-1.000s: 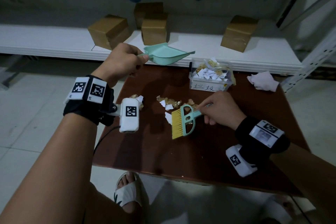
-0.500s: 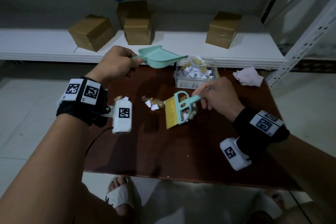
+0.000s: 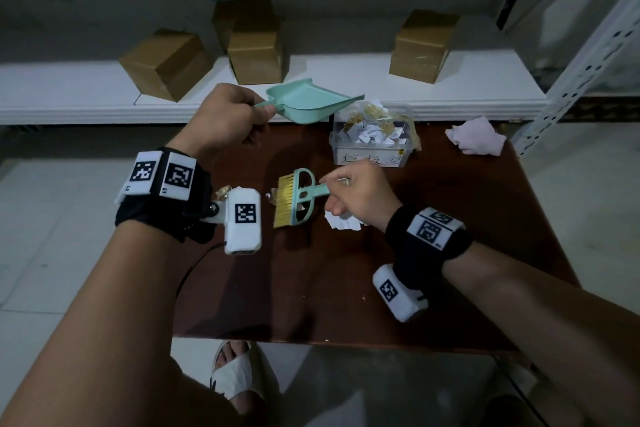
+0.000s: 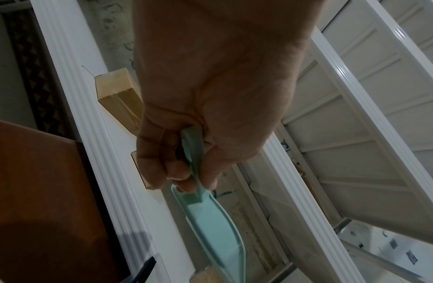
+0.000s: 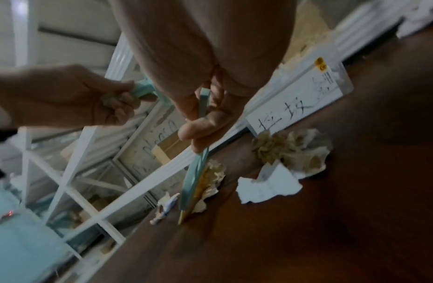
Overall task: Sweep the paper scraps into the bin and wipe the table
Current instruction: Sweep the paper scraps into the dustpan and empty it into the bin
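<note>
Arms: bare from the wristbands to the frame edge, no sleeves in view.
Left wristband [image 3: 162, 198]: black fabric cuff; two white tiles with black square codes on top.
Left wrist camera [image 3: 242, 220]: white rounded box, one black code, thin black cable trailing below.
Right wristband [image 3: 429, 234]: black cuff, white coded tiles.
Right wrist camera [image 3: 398, 291]: white box, black code.
Foot [image 3: 239, 369]: white open-toed sandal.

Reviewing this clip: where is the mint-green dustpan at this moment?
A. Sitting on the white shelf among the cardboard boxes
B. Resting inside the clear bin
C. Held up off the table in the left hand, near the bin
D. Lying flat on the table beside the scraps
C: the left hand grips the handle of the dustpan, holding it in the air just left of the clear bin, clear of the table.
</note>
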Available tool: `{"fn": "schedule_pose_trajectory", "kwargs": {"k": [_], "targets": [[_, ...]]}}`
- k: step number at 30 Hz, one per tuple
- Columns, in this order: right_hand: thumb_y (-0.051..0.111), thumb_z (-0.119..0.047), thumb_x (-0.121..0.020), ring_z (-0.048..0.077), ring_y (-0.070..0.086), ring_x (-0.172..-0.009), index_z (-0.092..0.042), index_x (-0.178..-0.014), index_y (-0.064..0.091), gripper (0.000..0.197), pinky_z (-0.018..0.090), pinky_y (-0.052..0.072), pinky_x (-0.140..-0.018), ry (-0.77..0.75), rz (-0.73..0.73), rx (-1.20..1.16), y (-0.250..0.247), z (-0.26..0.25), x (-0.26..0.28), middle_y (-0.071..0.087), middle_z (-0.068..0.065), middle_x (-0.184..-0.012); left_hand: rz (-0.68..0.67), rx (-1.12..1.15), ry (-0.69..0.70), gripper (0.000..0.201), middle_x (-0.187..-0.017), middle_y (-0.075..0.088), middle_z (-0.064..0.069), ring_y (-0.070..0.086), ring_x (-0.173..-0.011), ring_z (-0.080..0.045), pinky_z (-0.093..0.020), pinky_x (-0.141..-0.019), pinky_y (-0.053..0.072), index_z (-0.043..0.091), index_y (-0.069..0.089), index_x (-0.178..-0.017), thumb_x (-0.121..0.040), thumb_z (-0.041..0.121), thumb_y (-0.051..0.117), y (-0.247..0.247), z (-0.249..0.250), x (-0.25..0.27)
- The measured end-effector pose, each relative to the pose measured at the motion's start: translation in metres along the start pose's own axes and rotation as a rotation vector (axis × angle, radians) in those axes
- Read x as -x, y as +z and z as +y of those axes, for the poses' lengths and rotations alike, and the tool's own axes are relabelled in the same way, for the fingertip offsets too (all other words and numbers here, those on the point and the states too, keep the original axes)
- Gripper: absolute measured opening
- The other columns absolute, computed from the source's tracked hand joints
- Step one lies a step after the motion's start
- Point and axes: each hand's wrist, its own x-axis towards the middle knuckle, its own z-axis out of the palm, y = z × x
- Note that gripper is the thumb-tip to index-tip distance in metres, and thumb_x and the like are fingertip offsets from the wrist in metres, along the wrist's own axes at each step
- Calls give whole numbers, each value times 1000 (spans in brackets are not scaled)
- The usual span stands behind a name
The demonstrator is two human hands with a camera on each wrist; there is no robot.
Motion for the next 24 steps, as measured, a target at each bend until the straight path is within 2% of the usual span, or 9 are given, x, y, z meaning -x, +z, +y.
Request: {"fn": "schedule_pose_trajectory", "kwargs": {"k": [3, 6, 8, 10, 13, 15, 18, 21, 24], "targets": [[64, -6, -98, 12, 62, -40, -2, -98, 79, 15, 22, 48, -38, -10, 20, 115, -5, -3, 2, 72, 13, -59, 10, -3, 4, 31, -81, 61, -21, 54, -58, -19, -16, -46, 47, -14, 67, -105, -101, 17, 64, -2, 0, 1], [62, -2, -92, 22, 65, -42, -4, -87, 79, 18, 39, 58, -43, -3, 43, 183, -16, -9, 4, 70, 10, -54, 18, -10, 2, 31, -77, 61, -18, 53, -54, -17, -16, -45, 46, -13, 68, -102, -101, 17, 64, -4, -2, 2], [59, 1, -88, 32, 69, -48, -2, -81, 79, 21, 44, 60, -48, 8, 42, 244, -26, -14, 4, 69, 11, -53, 19, -13, 0, 28, -72, 62, -13, 54, -54, -17, -17, -46, 46, -10, 69, -101, -101, 17, 64, -5, -2, 3], [57, 2, -85, 32, 69, -49, 3, -78, 79, 23, 37, 62, -49, 14, 23, 330, -38, -19, 3, 69, 13, -53, 15, -17, 1, 27, -72, 62, -12, 54, -55, -17, -17, -47, 47, -9, 69, -100, -101, 18, 63, -7, -3, 4], [55, 1, -84, 20, 64, -39, 1, -74, 80, 26, 15, 48, -42, 5, 1, 452, -61, -26, 7, 68, 10, -50, -12, -38, -2, 27, -80, 63, -17, 56, -62, -21, -20, -51, 49, -8, 70, -102, -101, 18, 63, -8, -4, 5], [57, 1, -86, 14, 60, -35, -5, -76, 81, 27, 15, 45, -41, 5, 3, 454, -77, -27, 9, 68, 8, -49, -37, -39, -15, 25, -82, 64, -18, 58, -67, -22, -24, -56, 50, -5, 71, -101, -101, 18, 64, -8, -4, 5], [64, -2, -90, 14, 61, -38, -10, -82, 81, 20, 16, 45, -41, -16, 16, 427, -99, -27, 13, 69, 8, -52, -85, -38, -28, 19, -79, 63, -15, 58, -66, -19, -26, -59, 52, 2, 71, -91, -100, 17, 64, -12, -5, 7], [73, -12, -93, 15, 60, -41, -8, -86, 81, 11, 18, 45, -42, -49, 19, 319, -116, -29, 17, 71, 10, -56, -109, -38, -35, 17, -81, 64, -14, 59, -71, -20, -31, -67, 52, 1, 72, -93, -100, 14, 64, -19, -7, 9], [76, -17, -92, 17, 56, -41, -4, -86, 80, 15, 18, 42, -41, -81, 62, 221, -129, -34, 19, 70, 13, -57, -108, -96, -54, 14, -85, 64, -16, 59, -74, -21, -31, -69, 53, -2, 72, -99, -99, 9, 65, -20, -12, 9]]}}
